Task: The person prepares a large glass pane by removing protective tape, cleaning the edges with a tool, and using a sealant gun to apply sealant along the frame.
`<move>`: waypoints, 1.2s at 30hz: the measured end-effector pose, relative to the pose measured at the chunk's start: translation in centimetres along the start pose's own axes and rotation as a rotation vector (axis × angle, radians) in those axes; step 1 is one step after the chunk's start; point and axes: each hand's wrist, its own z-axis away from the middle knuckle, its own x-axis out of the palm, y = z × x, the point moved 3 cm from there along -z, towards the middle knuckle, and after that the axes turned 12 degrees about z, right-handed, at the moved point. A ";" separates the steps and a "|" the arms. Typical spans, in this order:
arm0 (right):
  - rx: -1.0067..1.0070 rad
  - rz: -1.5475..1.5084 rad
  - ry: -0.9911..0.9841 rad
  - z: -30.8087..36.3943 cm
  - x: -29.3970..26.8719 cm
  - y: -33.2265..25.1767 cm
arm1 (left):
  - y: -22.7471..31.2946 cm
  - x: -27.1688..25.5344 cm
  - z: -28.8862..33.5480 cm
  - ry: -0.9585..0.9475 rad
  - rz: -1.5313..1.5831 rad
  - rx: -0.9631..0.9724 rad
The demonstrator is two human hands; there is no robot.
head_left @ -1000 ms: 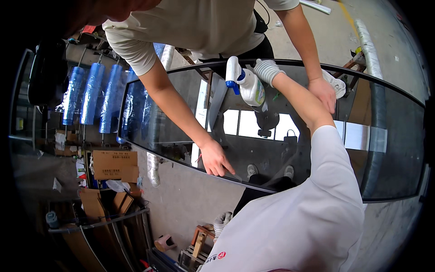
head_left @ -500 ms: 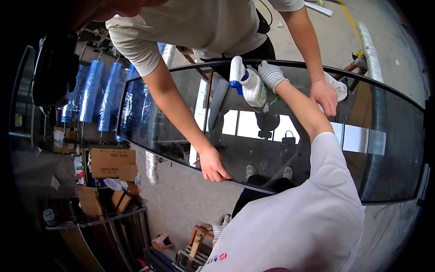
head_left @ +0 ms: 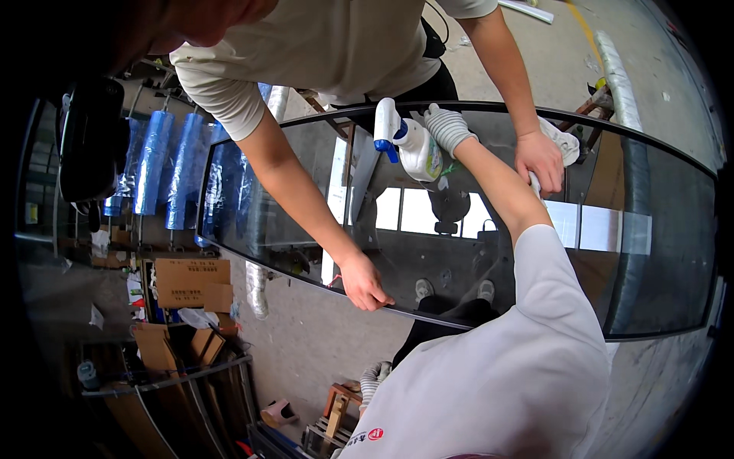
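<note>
A long curved, dark-rimmed glass panel lies before me. My right hand, in a striped knitted glove, is at its far rim. Its fingers look curled together; what they hold, if anything, is hidden. Just left of that hand stands a white spray bottle with a blue trigger. My left hand, also gloved, hangs low beside my body, away from the panel, its fingers mostly hidden. Across from me a co-worker leans over the panel. One bare hand touches the near rim; the other holds something small and white.
A white cloth lies by the co-worker's hand at the far rim. Blue film-wrapped rolls stand at the left. Cardboard boxes, a metal rack and a pink stool are at the lower left.
My right hand has shifted a little to the left along the far rim. The spray bottle also appears slightly farther left. The co-worker's hands have moved only slightly.
</note>
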 end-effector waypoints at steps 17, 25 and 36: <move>-0.102 -0.339 0.247 30.4 -1.9 6.5 | 12.1 7.8 -0.7 -0.139 -0.367 0.406; -0.340 -0.518 -0.323 42.8 0.1 1.7 | 17.6 18.0 3.4 -0.847 -0.548 0.741; -0.234 -0.369 0.001 43.8 -0.6 7.4 | 13.0 15.2 4.3 -0.626 -0.617 0.558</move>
